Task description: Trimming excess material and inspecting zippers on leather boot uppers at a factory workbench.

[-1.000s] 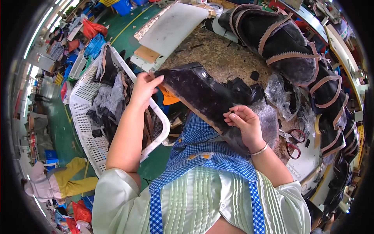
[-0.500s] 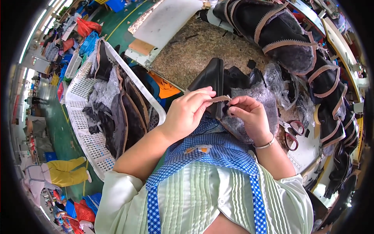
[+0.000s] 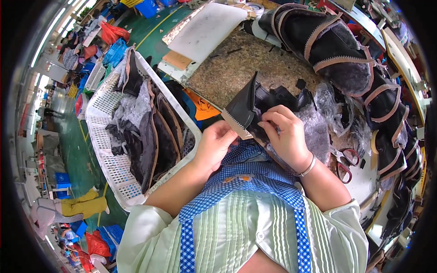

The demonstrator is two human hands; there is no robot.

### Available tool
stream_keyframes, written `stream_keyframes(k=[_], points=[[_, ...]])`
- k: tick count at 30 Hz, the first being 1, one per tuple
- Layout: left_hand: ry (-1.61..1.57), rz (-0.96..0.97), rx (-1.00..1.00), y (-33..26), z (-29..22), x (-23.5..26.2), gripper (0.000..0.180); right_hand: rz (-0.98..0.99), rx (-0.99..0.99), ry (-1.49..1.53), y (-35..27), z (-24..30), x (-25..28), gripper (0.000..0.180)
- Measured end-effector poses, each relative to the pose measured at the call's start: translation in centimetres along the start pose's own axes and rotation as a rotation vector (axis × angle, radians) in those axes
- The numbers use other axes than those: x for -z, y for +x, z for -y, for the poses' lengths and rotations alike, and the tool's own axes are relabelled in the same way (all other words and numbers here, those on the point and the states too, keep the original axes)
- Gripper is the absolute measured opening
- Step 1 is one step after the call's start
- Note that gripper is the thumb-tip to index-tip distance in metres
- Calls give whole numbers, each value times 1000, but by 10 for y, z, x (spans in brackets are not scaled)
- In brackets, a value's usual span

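In front of my apron is a black leather boot upper [image 3: 241, 107] with grey fur lining and a tan zigzag-edged strip along its lower edge. My left hand [image 3: 217, 143] pinches that strip's near end between thumb and fingers. On the other side, my right hand [image 3: 289, 136] has thumb and forefinger pressed together at the black leather; the exact grip point is partly hidden. Grey fur [image 3: 312, 127] spreads beyond the right wrist. Scissors with dark red handles [image 3: 344, 164] lie to the right of that hand.
To the left stands a white perforated basket [image 3: 105, 157] filled with fur-lined pieces. A worn brown work board [image 3: 241, 59] lies ahead, with a white board [image 3: 209, 29] at its far left. Crumpled clear plastic [image 3: 330, 98] and a long row of black boot uppers [image 3: 343, 50] line the right.
The tan strip that both hands pinched now shows along the boot upper's tilted lower edge. My left hand has moved lower, and my right hand has shifted onto the leather.
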State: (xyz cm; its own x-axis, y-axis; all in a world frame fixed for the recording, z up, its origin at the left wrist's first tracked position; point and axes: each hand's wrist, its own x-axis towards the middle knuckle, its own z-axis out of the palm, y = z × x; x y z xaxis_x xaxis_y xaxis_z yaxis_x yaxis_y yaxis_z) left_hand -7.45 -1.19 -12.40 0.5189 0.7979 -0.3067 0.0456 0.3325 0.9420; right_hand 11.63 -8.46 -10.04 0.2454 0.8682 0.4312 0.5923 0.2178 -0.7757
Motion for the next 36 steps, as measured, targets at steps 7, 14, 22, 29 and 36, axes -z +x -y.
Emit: stream_keyframes(k=[7,14,22,29,36], points=[[-306,112,96,3,-21,-32,18,-48,-41,48,2,-2,-2,15],[-263,67,-239,14,-1,-49,10,-52,-514,771,-22,0,5,23],[-124,90,-299,13,1,-48,8,-52,-469,748,-20,4,0,28],[-90,72,-280,12,-1,-47,10,-83,-397,664,-18,3,-5,27],[-51,88,-371,13,6,-42,7,-125,-368,547,-19,3,-3,28]])
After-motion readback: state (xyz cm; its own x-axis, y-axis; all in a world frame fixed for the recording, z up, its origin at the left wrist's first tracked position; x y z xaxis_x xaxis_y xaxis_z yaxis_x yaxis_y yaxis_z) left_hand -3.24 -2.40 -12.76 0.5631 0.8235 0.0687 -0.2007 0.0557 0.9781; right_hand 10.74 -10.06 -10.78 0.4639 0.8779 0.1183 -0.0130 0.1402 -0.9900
